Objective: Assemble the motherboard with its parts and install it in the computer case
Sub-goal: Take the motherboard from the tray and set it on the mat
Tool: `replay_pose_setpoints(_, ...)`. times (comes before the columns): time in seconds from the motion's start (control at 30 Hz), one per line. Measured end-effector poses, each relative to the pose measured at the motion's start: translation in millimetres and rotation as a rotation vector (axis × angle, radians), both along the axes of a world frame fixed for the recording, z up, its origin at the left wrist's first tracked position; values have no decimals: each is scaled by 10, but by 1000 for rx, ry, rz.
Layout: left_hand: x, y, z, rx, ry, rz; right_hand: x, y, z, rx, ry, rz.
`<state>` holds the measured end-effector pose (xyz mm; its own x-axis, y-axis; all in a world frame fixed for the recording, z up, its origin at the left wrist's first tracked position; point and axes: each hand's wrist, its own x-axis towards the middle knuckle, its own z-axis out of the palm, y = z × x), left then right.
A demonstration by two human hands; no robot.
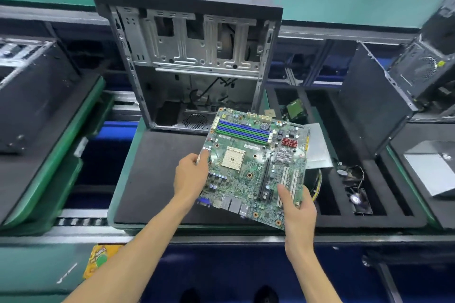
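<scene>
Likely a computer assembly line — conveyor rails (83, 221), foam trays (157, 179), several open cases (187, 56).

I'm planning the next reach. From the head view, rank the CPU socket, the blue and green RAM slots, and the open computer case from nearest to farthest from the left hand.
1. CPU socket: on the motherboard, just right of the left hand, which grips the board's left edge.
2. RAM slots: along the board's far edge, beyond the socket.
3. Computer case: standing open behind the board, farthest.
</scene>
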<state>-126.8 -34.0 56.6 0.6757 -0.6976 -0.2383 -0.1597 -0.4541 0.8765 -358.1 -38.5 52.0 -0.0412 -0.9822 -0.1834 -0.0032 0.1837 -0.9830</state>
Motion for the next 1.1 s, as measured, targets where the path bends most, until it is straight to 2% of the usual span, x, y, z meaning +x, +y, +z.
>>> replay_pose_setpoints(0.27, 574, 276, -332, 89, -36, 94, 645, -11, -295, 4, 349, 106)
replay_pose_setpoints(0.77, 930, 386, -591, 304, -116, 159, 1185, -466, -707, -27, 797, 300)
replay_pose_setpoints(0.93, 875, 366, -642, 308, -127, 164, 1144, -484, -725, -32, 829, 303)
replay_pose_setpoints(1.1, 792, 355, -634, 232, -105, 189, 1058, -445, -699, -39, 816, 285)
